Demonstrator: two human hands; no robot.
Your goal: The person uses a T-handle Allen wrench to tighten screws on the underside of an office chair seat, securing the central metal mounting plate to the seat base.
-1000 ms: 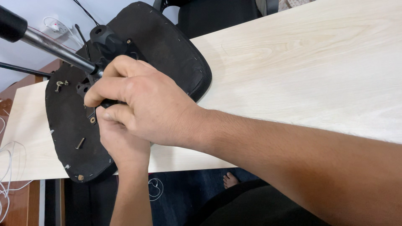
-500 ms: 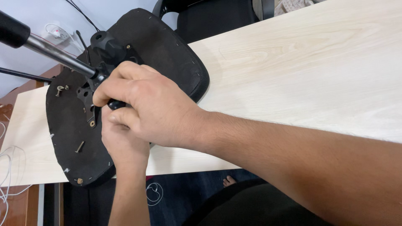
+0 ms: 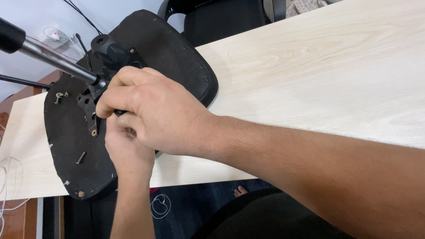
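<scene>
Head view: right hand (image 3: 155, 117) curls closed over the black bracket (image 3: 90, 104) on the upturned seat (image 3: 177, 53) at the tabletop's (image 3: 318, 75) left end, the metal post (image 3: 53, 59) slanting up-left, the left hand (image 3: 126, 148) beneath with its grip hidden.

Right hand (image 3: 152, 117): forearm enters from lower right, wrist straight, fingers curled tight, knuckles up, thumb tucked under. Left hand (image 3: 126, 148): forearm rises from below, hand beneath right hand, mostly hidden; grip state undeterminable.

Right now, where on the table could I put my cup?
The pale wooden tabletop is bare right of the upturned black chair seat. It's crowded at the seat, where the right hand and left hand meet among loose bolts.
</scene>
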